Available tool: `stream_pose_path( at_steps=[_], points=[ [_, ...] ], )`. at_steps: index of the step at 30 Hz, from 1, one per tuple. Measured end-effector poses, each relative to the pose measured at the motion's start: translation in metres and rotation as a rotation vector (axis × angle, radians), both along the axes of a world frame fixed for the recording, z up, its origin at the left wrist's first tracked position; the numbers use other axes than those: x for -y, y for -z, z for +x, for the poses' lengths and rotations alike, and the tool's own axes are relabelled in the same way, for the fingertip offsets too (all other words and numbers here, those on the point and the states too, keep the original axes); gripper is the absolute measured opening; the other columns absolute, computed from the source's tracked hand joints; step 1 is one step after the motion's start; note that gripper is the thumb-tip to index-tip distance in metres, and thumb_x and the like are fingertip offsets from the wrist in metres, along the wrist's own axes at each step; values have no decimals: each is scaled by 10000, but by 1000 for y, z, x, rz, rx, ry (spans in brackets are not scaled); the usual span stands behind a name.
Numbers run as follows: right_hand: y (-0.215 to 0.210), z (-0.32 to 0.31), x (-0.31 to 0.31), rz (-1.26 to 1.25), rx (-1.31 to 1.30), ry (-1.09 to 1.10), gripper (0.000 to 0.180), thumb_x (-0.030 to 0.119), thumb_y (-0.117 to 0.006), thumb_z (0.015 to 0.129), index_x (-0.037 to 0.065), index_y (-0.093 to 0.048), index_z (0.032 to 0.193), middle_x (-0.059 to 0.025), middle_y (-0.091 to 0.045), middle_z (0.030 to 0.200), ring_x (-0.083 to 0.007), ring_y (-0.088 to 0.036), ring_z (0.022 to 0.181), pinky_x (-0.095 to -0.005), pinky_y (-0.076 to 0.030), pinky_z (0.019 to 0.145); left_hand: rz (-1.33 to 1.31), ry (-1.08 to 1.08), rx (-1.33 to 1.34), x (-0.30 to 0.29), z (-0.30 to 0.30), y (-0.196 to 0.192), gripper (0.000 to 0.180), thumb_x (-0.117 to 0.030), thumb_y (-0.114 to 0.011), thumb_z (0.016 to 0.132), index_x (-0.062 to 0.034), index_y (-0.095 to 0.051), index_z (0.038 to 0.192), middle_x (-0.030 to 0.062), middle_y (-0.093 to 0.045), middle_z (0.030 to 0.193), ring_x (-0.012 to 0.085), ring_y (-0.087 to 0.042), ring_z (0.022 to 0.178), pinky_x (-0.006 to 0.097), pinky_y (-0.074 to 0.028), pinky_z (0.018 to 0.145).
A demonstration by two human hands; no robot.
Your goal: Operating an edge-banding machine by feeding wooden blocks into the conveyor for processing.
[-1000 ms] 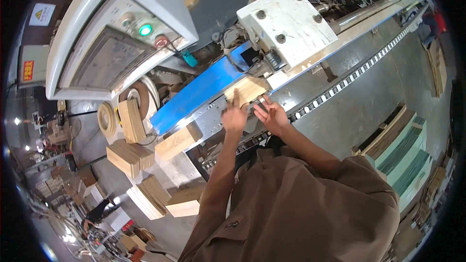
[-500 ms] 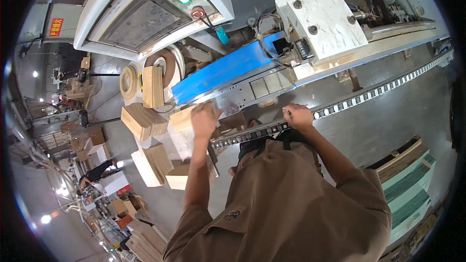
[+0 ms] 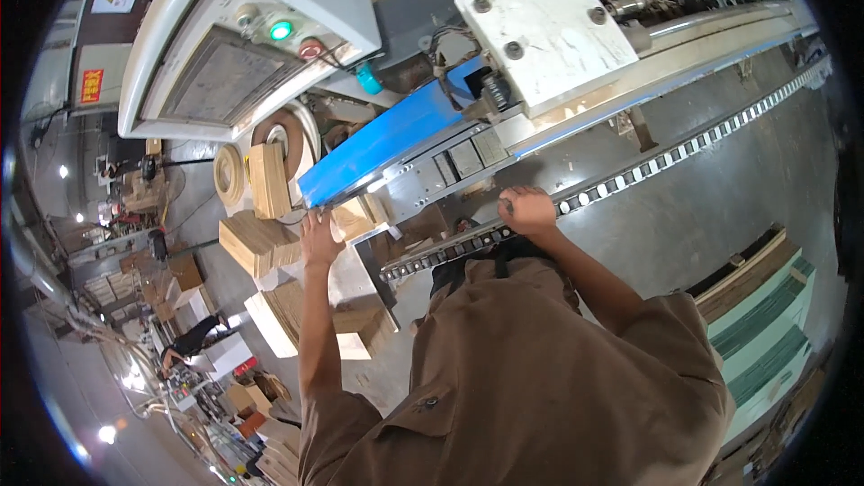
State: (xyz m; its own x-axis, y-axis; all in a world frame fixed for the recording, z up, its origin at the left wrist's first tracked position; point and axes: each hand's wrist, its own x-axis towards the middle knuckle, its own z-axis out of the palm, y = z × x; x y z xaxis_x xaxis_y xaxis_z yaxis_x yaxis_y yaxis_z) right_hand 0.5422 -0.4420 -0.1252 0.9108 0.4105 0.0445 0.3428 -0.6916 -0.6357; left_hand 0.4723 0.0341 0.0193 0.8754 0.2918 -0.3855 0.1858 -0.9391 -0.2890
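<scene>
My left hand (image 3: 321, 238) reaches to the near end of a long blue machine cover (image 3: 387, 139), beside a short stack of pale wood pieces (image 3: 355, 217). Its fingers stretch forward and look apart; whether they touch the stack or the cover's end I cannot tell. My right hand (image 3: 529, 211) is closed in a fist just above a roller rail (image 3: 630, 178). A small dark end shows at that fist, but what it belongs to is hidden. Between the hands lies the metal machine bed (image 3: 423, 189) below the blue cover.
A control box (image 3: 243, 54) with a green-lit button stands at the upper left. More wood stacks (image 3: 256, 243) and tape-like rolls (image 3: 231, 171) sit on the left table. A white plate (image 3: 547, 36) is bolted on the machine. Green-and-white boards (image 3: 765, 333) lie at right.
My left hand has moved left and slightly down from over the wood pieces to the blue cover's end. My right hand stays closed by the rail. The whole view has shifted.
</scene>
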Motion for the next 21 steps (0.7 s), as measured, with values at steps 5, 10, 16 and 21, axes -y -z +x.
stream_pose_path(
  at_steps=[5,10,16,21],
  points=[
    [-3,1,1,-7,8,26,261,350,-637,938,113,-731,993,-125,-745,964,-340,-725,932,-466,-564,853,-233,158,201,73,19,-12,1007,-346,-915,626,5,-481,1464,224,-505,1433,411,-453,1403,590,-282,1225],
    [-4,2,4,-2,15,-12,246,338,-642,937,118,-730,1005,-120,-745,972,-335,-724,925,-462,-561,847,-290,287,112,172,76,11,969,-419,-900,665,-13,-512,1454,233,-511,1451,389,-489,1381,573,-315,1209],
    [-14,9,0,232,-125,-5,295,283,-653,991,132,-718,1235,-144,-758,1120,-338,-746,942,-442,-595,838,-270,321,281,198,97,70,851,-440,-868,734,-50,-557,1423,227,-523,1431,384,-475,1375,554,-277,1223],
    [-2,13,-17,513,-479,133,419,274,-699,999,113,-649,1383,-176,-732,1223,-262,-752,999,-388,-591,876,-352,247,452,193,77,85,767,-387,-848,788,-40,-558,1407,201,-545,1412,381,-492,1339,560,-296,1202]
  ],
)
